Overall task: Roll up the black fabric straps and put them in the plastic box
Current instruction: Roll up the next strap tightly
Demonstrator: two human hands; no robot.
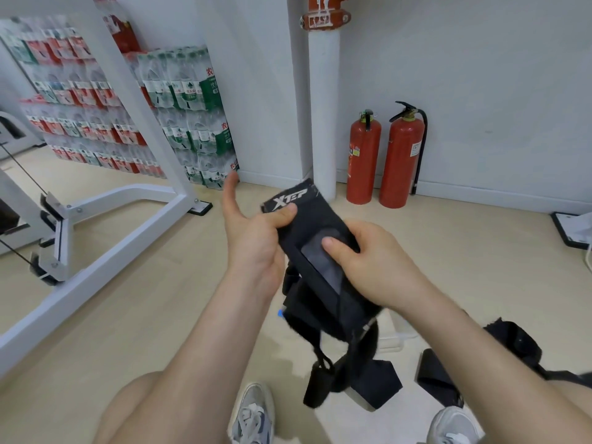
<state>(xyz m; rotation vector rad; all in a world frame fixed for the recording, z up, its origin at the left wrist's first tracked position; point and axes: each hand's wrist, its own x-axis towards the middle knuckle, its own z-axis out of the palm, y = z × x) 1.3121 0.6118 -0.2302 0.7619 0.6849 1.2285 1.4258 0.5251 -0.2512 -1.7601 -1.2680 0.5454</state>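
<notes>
I hold a black fabric strap (315,219) with a white logo in front of me, above the floor. My left hand (253,238) pinches its upper end with the thumb on the logo, index finger pointing up. My right hand (368,261) grips the strap's middle, thumb pressed on a grey patch. The rest of the strap hangs down in loops (333,363). More black straps (439,379) lie on the floor at lower right. A clear plastic box (395,334) shows partly behind the hanging strap.
A white gym machine frame (105,225) stands on the left. Stacked packs of water bottles (189,116) line the wall. Two red fire extinguishers (384,155) stand by a white pipe. My shoes (253,415) and knees are at the bottom.
</notes>
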